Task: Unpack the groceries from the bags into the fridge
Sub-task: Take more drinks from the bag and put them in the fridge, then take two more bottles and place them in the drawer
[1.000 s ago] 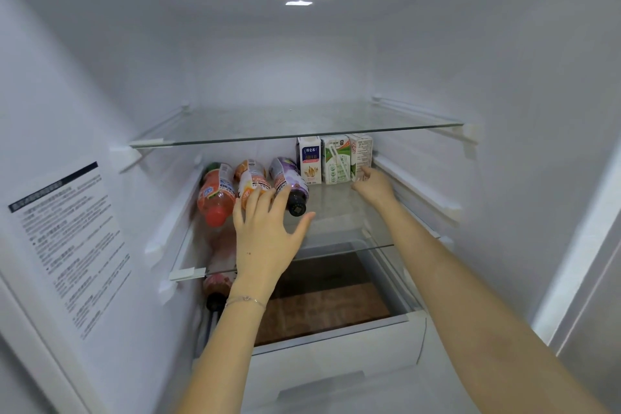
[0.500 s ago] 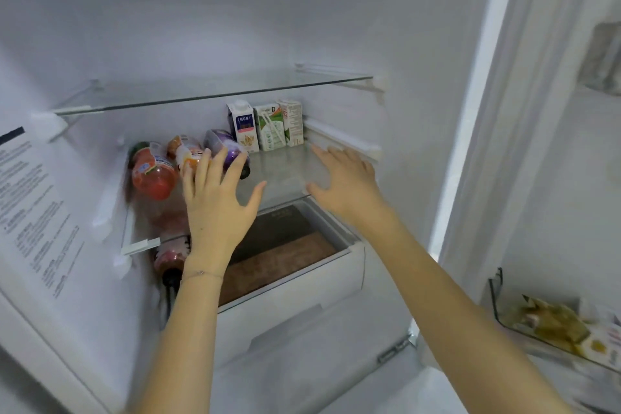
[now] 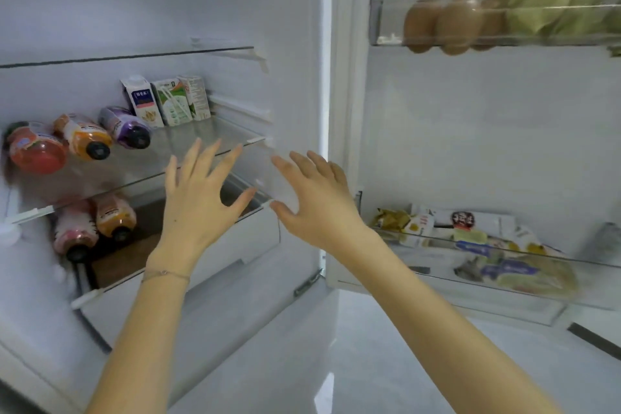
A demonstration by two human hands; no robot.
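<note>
The fridge stands open. On its glass shelf (image 3: 188, 141) lie three drink bottles on their sides: red (image 3: 35, 148), orange (image 3: 84, 136) and purple (image 3: 126, 126). Behind them stand three small cartons (image 3: 168, 101) in a row. My left hand (image 3: 198, 198) and my right hand (image 3: 319, 198) hover in front of the shelf's edge with fingers spread. Neither holds anything. No grocery bag is in view.
Two more bottles (image 3: 94, 225) lie below the shelf beside an open white drawer (image 3: 188, 265). The door at the right carries an upper bin with eggs (image 3: 447, 23) and leafy greens (image 3: 551, 0), and a lower bin (image 3: 487, 259) with packets.
My right hand has left the cartons and drawn back out of the fridge. My left hand pulled back too. The view swung right, bringing the door bins into sight.
</note>
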